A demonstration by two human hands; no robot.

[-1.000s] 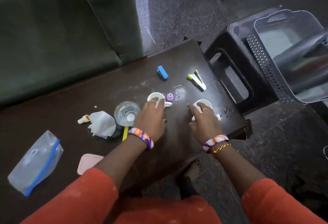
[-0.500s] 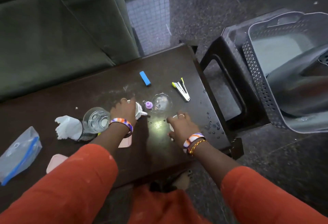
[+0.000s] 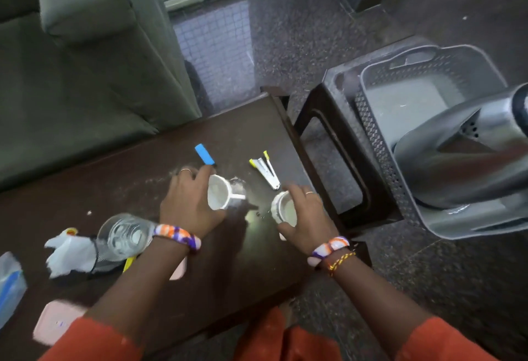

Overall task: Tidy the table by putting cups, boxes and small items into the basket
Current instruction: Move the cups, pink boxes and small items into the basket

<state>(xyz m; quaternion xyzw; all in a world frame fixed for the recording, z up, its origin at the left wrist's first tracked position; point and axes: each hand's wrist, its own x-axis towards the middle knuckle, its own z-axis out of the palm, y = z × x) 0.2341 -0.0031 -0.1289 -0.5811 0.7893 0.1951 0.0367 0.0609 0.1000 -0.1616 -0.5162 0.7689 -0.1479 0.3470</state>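
The work surface is a dark brown table (image 3: 234, 260), long and low, its top dusty with pale smears and a wet sheen near the middle. It stands on a dark speckled floor (image 3: 285, 46), with a grey-green sofa (image 3: 85, 74) just beyond its far edge. At the table's right end sits a dark stool (image 3: 337, 132), and a grey perforated basket (image 3: 374, 137) rests on it, holding a folded grey item whose nature cannot be told.

The left hand (image 3: 188, 203) is closed around a white cup (image 3: 218, 192), tilted so its mouth faces the camera, handle pointing right. The right hand (image 3: 305, 215) is closed around a second white cup (image 3: 284, 209), likewise tilted. Both cups are low over the table, near its right end and well apart from the basket; whether they touch the surface cannot be told.

Beyond the hands lie a blue eraser-like block (image 3: 204, 154) and a small stapler (image 3: 267, 169) with yellow tips, apart from each other. Left of the left wrist stands a clear glass (image 3: 124, 236), touching a crumpled white tissue (image 3: 70, 252) beside it. A yellow stick (image 3: 128, 264) shows partly under the glass. A pink flat item (image 3: 57, 322) lies at the near edge, a second one (image 3: 180, 269) is mostly hidden by the left forearm, and a clear zip bag (image 3: 10, 283) with a blue strip sits at the far left
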